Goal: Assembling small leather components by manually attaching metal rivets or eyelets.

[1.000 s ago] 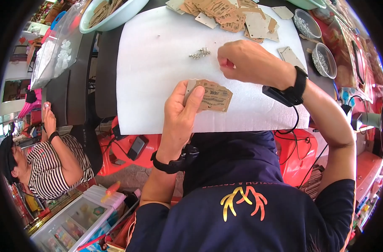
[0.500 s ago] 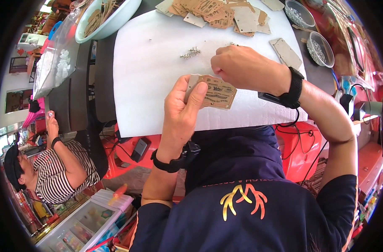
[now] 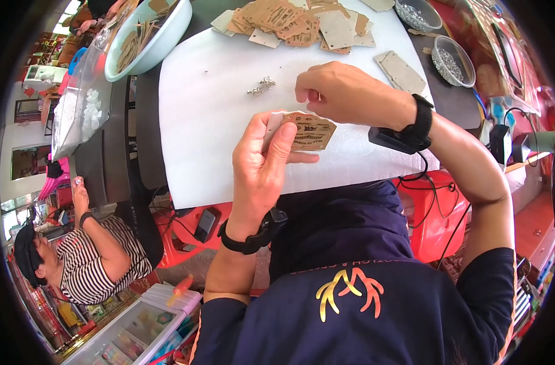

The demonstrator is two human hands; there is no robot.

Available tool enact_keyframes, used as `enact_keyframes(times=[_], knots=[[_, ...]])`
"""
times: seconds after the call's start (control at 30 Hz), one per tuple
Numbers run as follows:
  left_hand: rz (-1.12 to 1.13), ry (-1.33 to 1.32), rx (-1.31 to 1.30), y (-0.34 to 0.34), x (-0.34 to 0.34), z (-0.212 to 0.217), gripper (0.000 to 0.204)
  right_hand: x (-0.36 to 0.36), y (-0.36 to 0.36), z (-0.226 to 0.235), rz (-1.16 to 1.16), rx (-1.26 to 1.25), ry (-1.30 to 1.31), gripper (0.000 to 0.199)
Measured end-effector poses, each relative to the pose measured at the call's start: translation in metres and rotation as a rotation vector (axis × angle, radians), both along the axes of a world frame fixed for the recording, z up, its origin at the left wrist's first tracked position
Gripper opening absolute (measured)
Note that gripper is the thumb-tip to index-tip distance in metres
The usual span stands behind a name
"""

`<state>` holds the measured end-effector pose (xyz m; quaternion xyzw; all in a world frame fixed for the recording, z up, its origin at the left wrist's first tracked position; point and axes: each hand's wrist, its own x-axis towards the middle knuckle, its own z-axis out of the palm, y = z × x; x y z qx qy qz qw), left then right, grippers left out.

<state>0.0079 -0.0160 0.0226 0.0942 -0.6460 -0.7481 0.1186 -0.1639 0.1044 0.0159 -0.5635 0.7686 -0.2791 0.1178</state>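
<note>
My left hand (image 3: 259,161) grips a small brown printed card (image 3: 312,134) by its left end, thumb on the face and fingers behind. A pale grey edge shows at the card's left side. Just above the card's upper right edge hovers my right hand (image 3: 341,91), its fingers curled in; whether something small is pinched there is hidden. A little heap of shiny metal fasteners (image 3: 262,86) lies on the white foam sheet (image 3: 195,134), left of my right hand.
Brown and grey cards (image 3: 283,21) are piled at the far edge. Grey cards (image 3: 401,72) lie at the right, near two bowls of metal bits (image 3: 453,61). A pale blue basin (image 3: 179,36) stands far left. Another person (image 3: 98,258) sits at left.
My right hand has shifted slightly left and its fingers have turned more into view. The printed card has tilted a little, and fingers now show beneath it. The whole view has shifted slightly.
</note>
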Motion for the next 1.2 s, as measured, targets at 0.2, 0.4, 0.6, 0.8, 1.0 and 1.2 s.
enact_keyframes(times=[0.2,0.4,0.6,0.8,1.0,1.2], knots=[[0.039,0.003,0.111,0.002,-0.004,0.006,0.017,-0.005,0.018,0.035,0.007,0.02,-0.487,0.018],[-0.045,-0.002,0.157,0.003,-0.007,0.005,0.018,-0.003,0.036,0.042,0.03,-0.084,-0.817,0.018],[-0.112,0.002,0.247,0.002,-0.01,0.007,0.02,-0.004,0.039,0.047,0.144,-0.051,-0.896,0.019],[-0.145,-0.016,0.152,0.002,-0.011,0.004,0.027,-0.002,0.04,0.046,0.146,-0.057,-0.908,0.015],[-0.172,-0.033,0.128,0.003,-0.009,0.001,0.025,-0.001,0.038,0.041,0.17,-0.005,-0.935,0.016],[-0.173,-0.057,0.147,0.005,-0.01,0.002,0.025,0.003,0.033,0.038,0.09,-0.034,-0.968,0.021]])
